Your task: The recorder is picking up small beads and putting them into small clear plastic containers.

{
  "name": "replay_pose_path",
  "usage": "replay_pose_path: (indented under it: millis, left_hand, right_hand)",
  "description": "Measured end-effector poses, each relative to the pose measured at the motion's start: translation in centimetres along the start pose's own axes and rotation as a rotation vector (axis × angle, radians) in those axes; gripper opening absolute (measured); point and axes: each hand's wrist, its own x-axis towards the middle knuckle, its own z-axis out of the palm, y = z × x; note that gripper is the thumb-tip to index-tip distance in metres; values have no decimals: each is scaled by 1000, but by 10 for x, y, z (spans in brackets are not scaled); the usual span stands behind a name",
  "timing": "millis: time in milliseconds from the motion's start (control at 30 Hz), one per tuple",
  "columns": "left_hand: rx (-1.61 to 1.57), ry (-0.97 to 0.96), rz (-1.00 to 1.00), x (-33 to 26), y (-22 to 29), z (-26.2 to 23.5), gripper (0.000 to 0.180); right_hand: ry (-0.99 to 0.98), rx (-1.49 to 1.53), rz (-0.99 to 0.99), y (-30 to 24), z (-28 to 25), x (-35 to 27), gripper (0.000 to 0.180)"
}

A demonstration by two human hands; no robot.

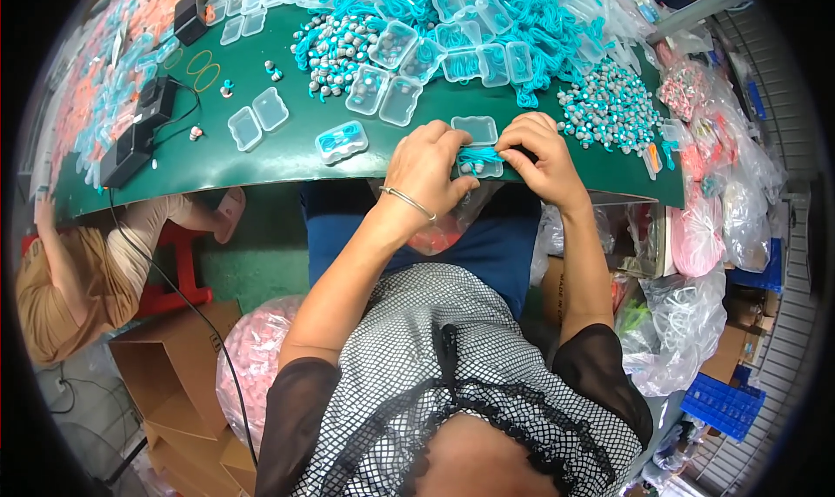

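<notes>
At the table's front edge an open clear plastic case (475,130) lies between my hands, its lid folded back away from me. Turquoise cord (478,154) and small grey-and-turquoise plugs fill its lower half. My left hand (428,165) is closed on the case's left side, with the thumb at the front rim. At the right end my right hand (541,156) pinches the cord, thumb against index finger; its fingertips are partly hidden. A closed case (341,141) with turquoise cord inside rests left of my left hand.
Open cases (383,93) stand beyond my hands, beside a heap of turquoise cords (557,36). Piles of plugs lie left (335,53) and right (609,106). An empty open case (258,119) and black boxes (130,153) are further left. Another person (87,271) sits at left.
</notes>
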Motion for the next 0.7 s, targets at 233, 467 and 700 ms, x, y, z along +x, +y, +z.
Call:
replay_pose_path:
  millis: [233, 467, 700]
  left_hand:
    - [-6, 36, 58, -1, -2, 1, 51]
    - [16, 52, 84, -3, -5, 2, 51]
    - [6, 53, 103, -3, -4, 3, 50]
  right_hand:
    - [102, 35, 113, -5, 2, 8, 13]
    - [74, -117, 141, -3, 1, 11, 16]
    - [122, -163, 97, -21, 13, -9, 11]
